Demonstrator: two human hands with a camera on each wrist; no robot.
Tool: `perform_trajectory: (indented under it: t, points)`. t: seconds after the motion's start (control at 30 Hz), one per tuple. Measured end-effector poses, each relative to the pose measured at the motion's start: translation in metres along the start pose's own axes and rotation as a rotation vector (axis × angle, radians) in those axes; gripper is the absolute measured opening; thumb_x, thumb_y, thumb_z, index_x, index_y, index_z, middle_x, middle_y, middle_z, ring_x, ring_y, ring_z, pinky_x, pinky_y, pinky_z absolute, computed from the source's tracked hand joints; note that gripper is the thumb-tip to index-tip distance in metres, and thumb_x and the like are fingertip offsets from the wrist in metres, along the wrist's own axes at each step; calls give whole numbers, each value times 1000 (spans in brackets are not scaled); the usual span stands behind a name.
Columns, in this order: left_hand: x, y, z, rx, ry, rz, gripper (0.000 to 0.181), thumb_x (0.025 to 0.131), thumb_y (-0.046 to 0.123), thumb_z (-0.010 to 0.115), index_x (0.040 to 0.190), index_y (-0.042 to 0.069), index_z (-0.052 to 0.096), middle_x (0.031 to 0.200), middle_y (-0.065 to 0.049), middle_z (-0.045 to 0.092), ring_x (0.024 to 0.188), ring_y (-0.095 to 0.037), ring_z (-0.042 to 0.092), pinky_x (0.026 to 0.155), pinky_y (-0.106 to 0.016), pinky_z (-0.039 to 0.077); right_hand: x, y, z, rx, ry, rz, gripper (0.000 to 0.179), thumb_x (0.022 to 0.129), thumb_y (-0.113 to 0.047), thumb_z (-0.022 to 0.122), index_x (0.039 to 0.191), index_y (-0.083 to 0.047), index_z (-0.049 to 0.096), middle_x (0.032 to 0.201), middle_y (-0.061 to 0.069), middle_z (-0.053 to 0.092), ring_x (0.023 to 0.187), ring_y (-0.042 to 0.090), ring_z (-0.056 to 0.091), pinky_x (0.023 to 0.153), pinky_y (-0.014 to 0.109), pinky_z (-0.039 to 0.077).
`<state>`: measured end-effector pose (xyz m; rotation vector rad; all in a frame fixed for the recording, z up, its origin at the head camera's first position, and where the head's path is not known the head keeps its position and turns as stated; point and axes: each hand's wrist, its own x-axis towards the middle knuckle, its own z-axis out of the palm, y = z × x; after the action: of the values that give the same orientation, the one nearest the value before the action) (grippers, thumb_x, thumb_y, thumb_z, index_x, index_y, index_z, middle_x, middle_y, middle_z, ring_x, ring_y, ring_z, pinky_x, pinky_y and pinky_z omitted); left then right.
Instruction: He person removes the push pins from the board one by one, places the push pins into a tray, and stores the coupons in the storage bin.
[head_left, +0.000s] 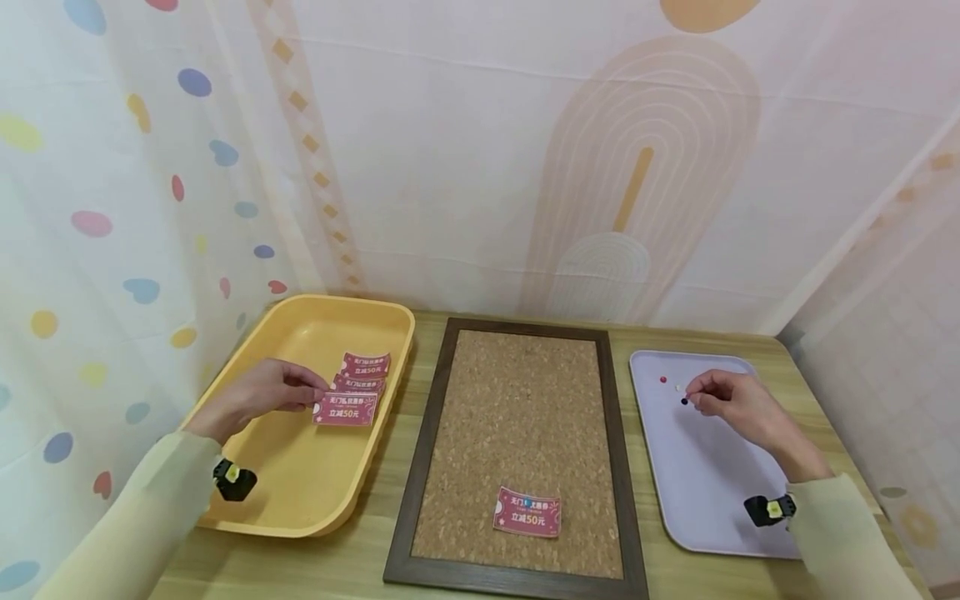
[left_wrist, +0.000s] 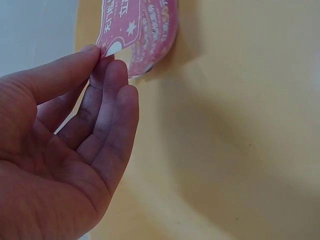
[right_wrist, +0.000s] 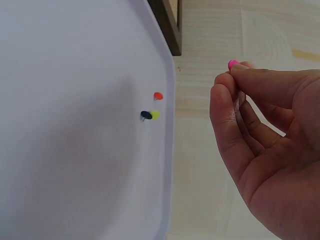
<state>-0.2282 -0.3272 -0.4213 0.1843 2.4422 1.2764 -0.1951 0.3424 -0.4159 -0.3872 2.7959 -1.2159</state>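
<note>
Over the yellow tray (head_left: pixel 281 508), my left hand (head_left: pixel 262 396) pinches the left edge of a pink coupon (head_left: pixel 345 410) between thumb and finger. Behind it, more pink coupons (head_left: pixel 367 364) overlap in the tray. My right hand (head_left: pixel 738 408) is above the lilac tray (head_left: pixel 705 517). It pinches a pink pushpin (right_wrist: pixel 233 64) between thumb and fingertip, with only the round head showing. In the tray lie a red pushpin (right_wrist: pixel 158 95), a dark one (right_wrist: pixel 146 115) and a yellow one (right_wrist: pixel 155 115), close together.
Between the trays lies a cork board (head_left: pixel 525 417) with a dark brown frame. A pink coupon (head_left: pixel 527 521) sits low on the cork, a blue pushpin (head_left: pixel 527 502) at its upper middle. A patterned curtain (head_left: pixel 450 167) hangs behind the wooden table (head_left: pixel 352 567).
</note>
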Motion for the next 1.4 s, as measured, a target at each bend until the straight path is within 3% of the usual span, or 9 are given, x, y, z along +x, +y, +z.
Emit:
perform_trajectory:
  t: [0.27,0.53,0.8,1.07,1.2,1.4]
  points:
    - [3,-2,1,-28,-35,-53,24,97,7,70,114,-11,71,102,-8,75,89,-17,69,82,-33,60,2,10,2,-2,-46,22,6,98,5,64,103,7,67,95,15,69,78,9,59,69,26,53]
    - [10,-6,2,42,-43,-59,23,96,3,70,112,-13,71,100,-10,75,84,-16,66,75,-30,59,10,23,5,-7,-93,21,6,98,5,64,101,7,68,86,8,65,74,9,55,66,26,51]
    - [12,-11,4,64,-46,-72,22,96,3,70,112,-13,71,96,-8,75,81,-16,64,71,-28,57,11,32,7,-4,-117,52,7,95,7,64,100,6,68,90,9,66,76,8,55,67,24,51]
    - [10,-14,7,89,-31,-62,21,96,0,70,112,-14,72,99,-12,75,81,-16,63,69,-27,56,9,42,12,-25,-138,33,5,96,6,64,98,8,68,93,8,67,80,6,53,68,21,49]
    - [8,-13,9,107,4,-46,22,96,1,69,113,-13,71,103,-14,74,84,-18,62,70,-28,56,10,43,14,-43,-131,42,4,96,5,65,97,6,69,91,7,67,79,6,53,68,21,49]
    - [4,-7,5,157,129,2,34,101,8,64,126,-14,62,119,-28,64,97,-29,66,78,-35,59,13,40,13,-68,-123,38,4,95,5,66,95,5,70,91,7,68,80,7,54,69,21,49]
